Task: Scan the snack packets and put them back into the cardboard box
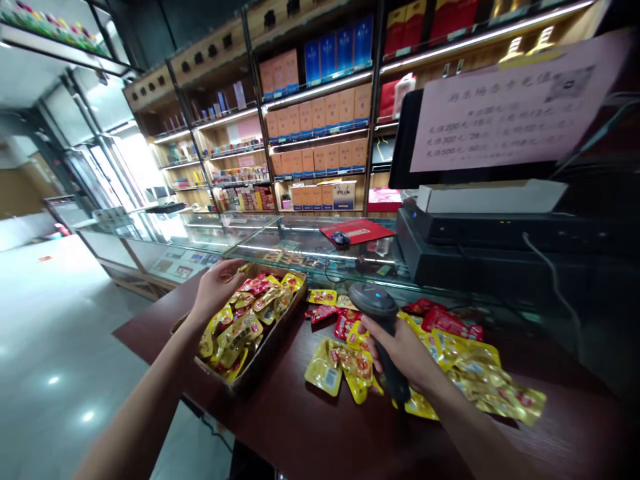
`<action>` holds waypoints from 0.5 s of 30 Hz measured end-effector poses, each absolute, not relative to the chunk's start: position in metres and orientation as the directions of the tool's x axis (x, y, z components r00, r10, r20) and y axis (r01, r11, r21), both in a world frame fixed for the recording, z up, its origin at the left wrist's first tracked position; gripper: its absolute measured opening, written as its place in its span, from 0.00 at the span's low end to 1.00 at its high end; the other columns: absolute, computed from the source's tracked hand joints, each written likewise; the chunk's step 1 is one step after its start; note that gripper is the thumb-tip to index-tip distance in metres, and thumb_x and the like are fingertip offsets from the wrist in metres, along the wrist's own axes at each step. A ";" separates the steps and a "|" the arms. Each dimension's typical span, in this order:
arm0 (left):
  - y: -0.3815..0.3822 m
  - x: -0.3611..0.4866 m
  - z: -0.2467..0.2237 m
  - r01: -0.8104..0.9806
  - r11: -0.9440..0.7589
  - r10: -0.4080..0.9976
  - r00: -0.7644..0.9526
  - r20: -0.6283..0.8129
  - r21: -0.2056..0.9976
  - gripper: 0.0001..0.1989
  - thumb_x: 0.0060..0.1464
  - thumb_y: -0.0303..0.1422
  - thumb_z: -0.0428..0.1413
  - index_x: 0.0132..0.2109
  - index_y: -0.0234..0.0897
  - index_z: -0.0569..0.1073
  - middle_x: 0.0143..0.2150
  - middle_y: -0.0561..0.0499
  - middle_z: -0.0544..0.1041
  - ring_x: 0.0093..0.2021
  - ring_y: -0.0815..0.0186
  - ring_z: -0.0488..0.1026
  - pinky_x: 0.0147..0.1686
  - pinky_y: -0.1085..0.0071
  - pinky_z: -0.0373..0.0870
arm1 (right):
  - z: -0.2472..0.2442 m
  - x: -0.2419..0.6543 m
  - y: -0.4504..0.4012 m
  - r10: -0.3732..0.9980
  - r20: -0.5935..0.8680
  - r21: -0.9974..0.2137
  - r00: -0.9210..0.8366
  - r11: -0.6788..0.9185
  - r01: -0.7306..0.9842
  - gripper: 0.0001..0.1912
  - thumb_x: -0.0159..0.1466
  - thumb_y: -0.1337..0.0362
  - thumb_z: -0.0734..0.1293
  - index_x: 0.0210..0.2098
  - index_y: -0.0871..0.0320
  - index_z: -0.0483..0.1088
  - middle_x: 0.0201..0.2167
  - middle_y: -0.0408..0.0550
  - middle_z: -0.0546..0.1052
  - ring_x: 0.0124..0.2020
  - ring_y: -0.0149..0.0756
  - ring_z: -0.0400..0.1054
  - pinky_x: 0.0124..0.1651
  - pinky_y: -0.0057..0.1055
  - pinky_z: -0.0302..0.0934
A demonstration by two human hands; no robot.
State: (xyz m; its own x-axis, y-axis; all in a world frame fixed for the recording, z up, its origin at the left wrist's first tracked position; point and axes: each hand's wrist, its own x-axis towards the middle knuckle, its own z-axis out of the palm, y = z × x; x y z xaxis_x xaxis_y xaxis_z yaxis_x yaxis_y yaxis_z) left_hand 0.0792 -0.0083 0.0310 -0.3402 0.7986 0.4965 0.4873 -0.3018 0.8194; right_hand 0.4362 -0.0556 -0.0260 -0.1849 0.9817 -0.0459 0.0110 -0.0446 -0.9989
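A narrow strip of dark wood counter (320, 433) runs between the cardboard tray (275, 340) beneath the left grip (217, 288) and the loose snack packets (325, 363) to the right, and a wider run lies along the counter's near edge, in front of both. Farther on, the glass display case (310, 250) forms a wall, the black register unit (480, 247) and its cable (557, 293) block the far right, and the barcode scanner (373, 300) in the right grip (395, 350) stands up over the packets. Open space lies left of the counter, above the tiled floor (65, 347).
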 end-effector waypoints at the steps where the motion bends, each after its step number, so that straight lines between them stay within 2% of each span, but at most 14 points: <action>1: -0.010 0.076 0.028 0.535 -0.290 0.803 -0.315 0.506 0.793 0.21 0.37 0.37 0.66 0.42 0.39 0.80 0.42 0.47 0.80 0.36 0.62 0.76 0.41 0.67 0.72 | -0.027 0.436 -0.055 0.981 -0.046 -0.999 -0.189 -0.046 0.007 0.19 0.58 0.46 0.66 0.28 0.57 0.66 0.12 0.39 0.66 0.10 0.29 0.60 0.14 0.25 0.56; 6: -0.009 0.099 0.008 0.610 -0.363 0.822 -0.147 0.551 0.704 0.15 0.45 0.38 0.62 0.43 0.43 0.80 0.45 0.47 0.78 0.42 0.61 0.75 0.44 0.67 0.71 | -0.028 0.436 -0.055 0.979 -0.037 -0.999 -0.200 -0.040 -0.012 0.19 0.59 0.47 0.66 0.29 0.57 0.65 0.12 0.38 0.66 0.10 0.28 0.60 0.14 0.24 0.56; 9: -0.001 0.133 -0.005 0.663 -0.405 0.840 0.000 0.542 0.629 0.15 0.50 0.38 0.58 0.45 0.43 0.79 0.47 0.47 0.77 0.45 0.60 0.74 0.46 0.66 0.70 | -0.027 0.437 -0.056 0.979 -0.024 -1.000 -0.201 -0.027 -0.010 0.19 0.60 0.47 0.65 0.29 0.57 0.65 0.12 0.37 0.66 0.10 0.28 0.61 0.14 0.24 0.56; 15: 0.027 0.207 -0.056 0.800 -0.396 0.907 0.264 0.328 0.450 0.21 0.51 0.38 0.57 0.52 0.39 0.75 0.48 0.44 0.77 0.48 0.58 0.73 0.50 0.66 0.66 | -0.026 0.441 -0.055 0.983 -0.009 -1.000 -0.185 -0.004 0.030 0.20 0.60 0.46 0.64 0.28 0.59 0.65 0.12 0.37 0.66 0.10 0.27 0.61 0.15 0.23 0.56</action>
